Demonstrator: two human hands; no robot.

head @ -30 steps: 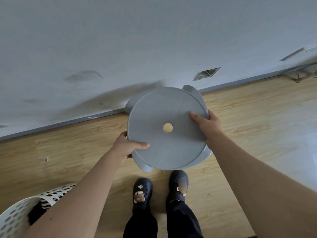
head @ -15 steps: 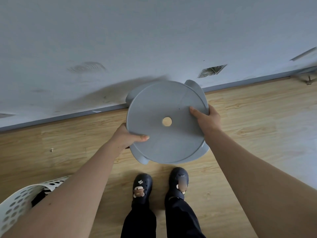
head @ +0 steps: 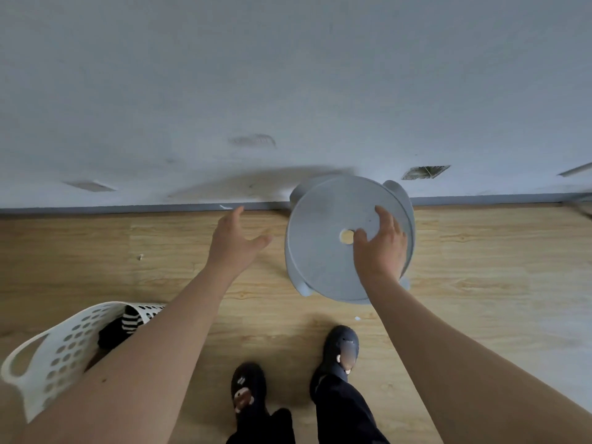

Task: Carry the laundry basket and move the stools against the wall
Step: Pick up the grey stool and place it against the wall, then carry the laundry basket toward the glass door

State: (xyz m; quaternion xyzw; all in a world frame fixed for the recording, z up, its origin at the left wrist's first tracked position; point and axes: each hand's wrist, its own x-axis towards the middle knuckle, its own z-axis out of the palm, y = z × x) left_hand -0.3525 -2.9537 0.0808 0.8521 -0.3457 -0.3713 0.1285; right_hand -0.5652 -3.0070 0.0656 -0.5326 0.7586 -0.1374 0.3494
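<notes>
A round grey stool with a small hole in its seat stands on the wood floor, its far side against the wall's skirting. My right hand hovers over or rests on the seat's right half, fingers spread, gripping nothing. My left hand is off the stool, open in the air to its left. A white perforated laundry basket with dark and striped clothes sits on the floor at lower left, partly hidden by my left forearm.
The pale wall fills the upper half, with a grey skirting along the floor. My two feet in dark clogs stand just behind the stool. Bare wood floor extends to the right.
The stool went down against the wall and both hands let go of its rim. My left hand pulled away to the left; the view shifted left, showing more of the basket.
</notes>
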